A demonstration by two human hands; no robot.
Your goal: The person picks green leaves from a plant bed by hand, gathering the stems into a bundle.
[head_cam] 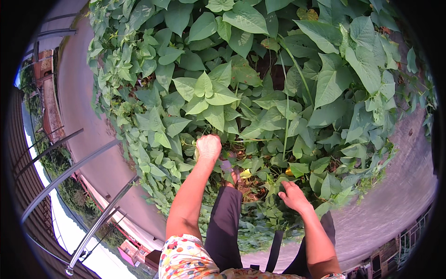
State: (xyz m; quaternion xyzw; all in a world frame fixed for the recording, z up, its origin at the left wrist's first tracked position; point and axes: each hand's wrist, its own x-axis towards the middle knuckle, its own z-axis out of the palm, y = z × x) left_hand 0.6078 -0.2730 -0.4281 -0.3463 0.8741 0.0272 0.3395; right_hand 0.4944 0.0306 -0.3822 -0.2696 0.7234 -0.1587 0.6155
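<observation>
Broad green leaves (204,92) of a dense vine patch spread before me. My left hand (208,146) is a closed fist among the foliage just below a bright, light-green leaf cluster; pale green plant matter shows at its edge, but whether it grips a stem is hidden. Lower right, my right hand (292,196) hovers over or rests against low leaves, fingers spread, holding nothing visible. Between the hands lie a yellow leaf (246,173) and brown dry litter on the ground. One foot in a purplish shoe (226,165) stands among the vines.
My dark-trousered leg (223,226) stands between my arms, and a dark strap (274,251) hangs beside it. Grey paved ground (386,209) borders the plants at right. Curved metal bars (90,230) cross the left side. Long thin stalks rise among the leaves.
</observation>
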